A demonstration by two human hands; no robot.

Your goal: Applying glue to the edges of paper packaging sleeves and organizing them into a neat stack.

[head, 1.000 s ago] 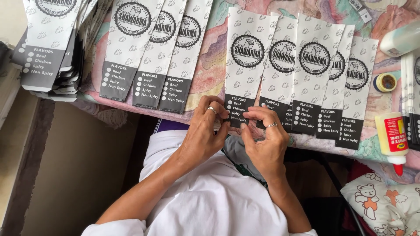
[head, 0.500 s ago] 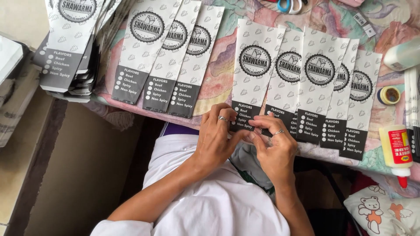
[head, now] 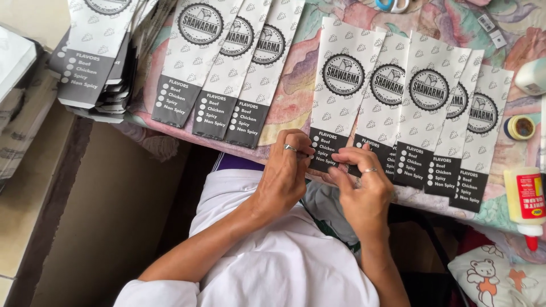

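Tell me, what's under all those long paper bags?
Under the paper bags lies a table cloth with pink and green swirls. It shows in the gaps between the bags. Both hands pinch the nearest bag's bottom edge. What the bags cover stays hidden.

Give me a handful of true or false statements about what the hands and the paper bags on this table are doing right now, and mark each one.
1. Both hands pinch the bottom edge of a paper bag. True: the left hand and right hand meet at the dark lower end of the leftmost bag in the right-hand row.
2. The glue bottle is in the right hand. False: the glue bottle lies on the table's right side, untouched.
3. A roll of tape lies above the glue bottle. True: the tape roll.
4. The bags lie in a single neat pile. False: they are fanned out in overlapping rows, with a stack at far left.
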